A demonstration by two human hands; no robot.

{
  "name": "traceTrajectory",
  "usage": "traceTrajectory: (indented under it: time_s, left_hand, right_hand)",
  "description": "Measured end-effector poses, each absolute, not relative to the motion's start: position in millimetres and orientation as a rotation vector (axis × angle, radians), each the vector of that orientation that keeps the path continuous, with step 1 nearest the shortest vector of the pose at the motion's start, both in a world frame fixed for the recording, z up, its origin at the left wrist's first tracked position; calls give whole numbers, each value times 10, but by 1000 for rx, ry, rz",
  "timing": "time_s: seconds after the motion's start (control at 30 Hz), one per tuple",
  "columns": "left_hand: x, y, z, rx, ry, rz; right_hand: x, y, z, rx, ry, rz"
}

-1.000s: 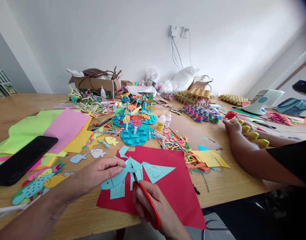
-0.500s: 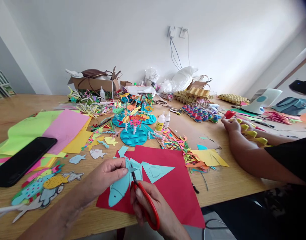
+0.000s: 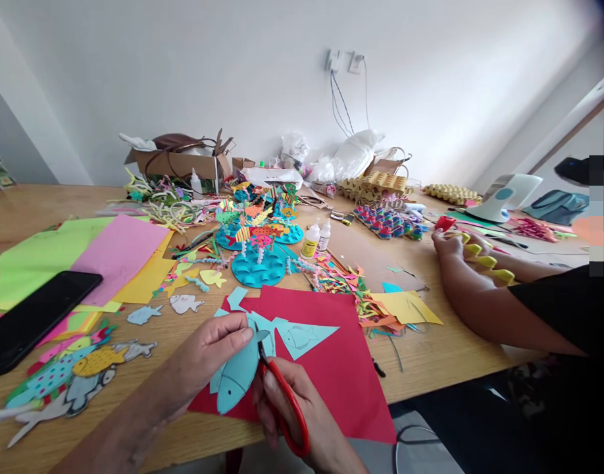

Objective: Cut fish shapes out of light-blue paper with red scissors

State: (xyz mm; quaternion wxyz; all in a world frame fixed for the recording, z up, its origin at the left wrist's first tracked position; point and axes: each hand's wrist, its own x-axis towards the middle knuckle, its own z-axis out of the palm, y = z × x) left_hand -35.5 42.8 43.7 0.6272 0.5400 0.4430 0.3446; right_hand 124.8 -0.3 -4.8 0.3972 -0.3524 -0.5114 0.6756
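phone [image 3: 44, 319] left of fish cutouts [image 3: 186, 303] | glue bottles [image 3: 310, 241] right of them (farther back) | box [image 3: 183, 164] behind

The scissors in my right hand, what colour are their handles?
Red; the scissors' handles show best in the head view.

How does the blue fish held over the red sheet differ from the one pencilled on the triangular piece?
The held fish is cut to shape; the drawn fish is an outline inside its triangle.
The held fish looks clearly larger than the drawn fish.
The held fish is in the left hand; the drawn fish lies on the red sheet.
Both are on light blue paper.
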Motion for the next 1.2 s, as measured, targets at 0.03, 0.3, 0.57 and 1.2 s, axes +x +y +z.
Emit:
traceTrajectory:
  time_s: [0.03,0.3,0.57,1.2]
  left_hand:
    - [-353,429,433,1246,1039,799]
    - [-271,411,470,1274,1120,832]
    - [-225,386,499,1282,1124,824]
    - [-206,371,465,1283,1060,804]
  right_hand:
    - [1245,-6,-48,-896,-1298,1703]
    - [1232,-23,-52,-866,-1316,1647]
    - [1254,-25,-68,-867,-1322,1641]
    - [1246,-29,49,-972,-1306,1608]
